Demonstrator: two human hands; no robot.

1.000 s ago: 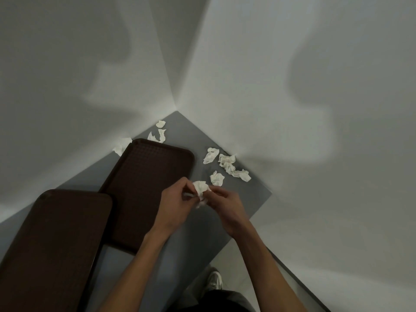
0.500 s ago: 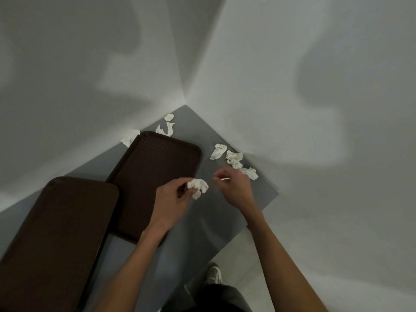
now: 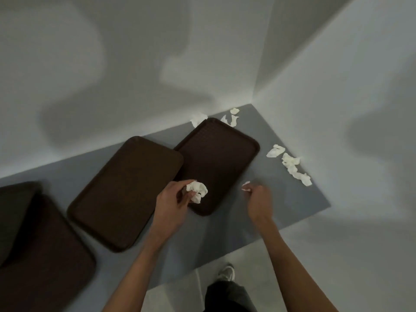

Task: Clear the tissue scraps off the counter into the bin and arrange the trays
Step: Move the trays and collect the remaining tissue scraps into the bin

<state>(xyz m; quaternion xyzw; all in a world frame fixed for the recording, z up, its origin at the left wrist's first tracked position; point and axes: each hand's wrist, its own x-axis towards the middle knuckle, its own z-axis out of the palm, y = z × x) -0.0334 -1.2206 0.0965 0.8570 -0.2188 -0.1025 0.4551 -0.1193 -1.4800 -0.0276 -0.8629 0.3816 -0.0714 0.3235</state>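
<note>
My left hand [image 3: 173, 202] is closed around a crumpled wad of white tissue [image 3: 197, 190], held over the near end of the right brown tray [image 3: 222, 152]. My right hand [image 3: 258, 199] pinches a small tissue scrap [image 3: 245, 184] just above the grey counter [image 3: 292, 199]. A second brown tray [image 3: 126, 190] lies left of the first and overlaps its edge. More trays [image 3: 40, 244] lie at the far left. Loose tissue scraps sit along the right wall [image 3: 290, 164] and in the corner behind the right tray [image 3: 231, 118], with one more [image 3: 198, 119] against the back wall.
White walls meet in a corner behind the counter. The counter's front edge runs diagonally below my arms, with pale floor and my shoe [image 3: 227, 273] beneath. No bin is in view.
My view has swung left, bringing more trays into sight. My right hand has left the wad with my left hand, reached to the scraps and picked up a small piece.
</note>
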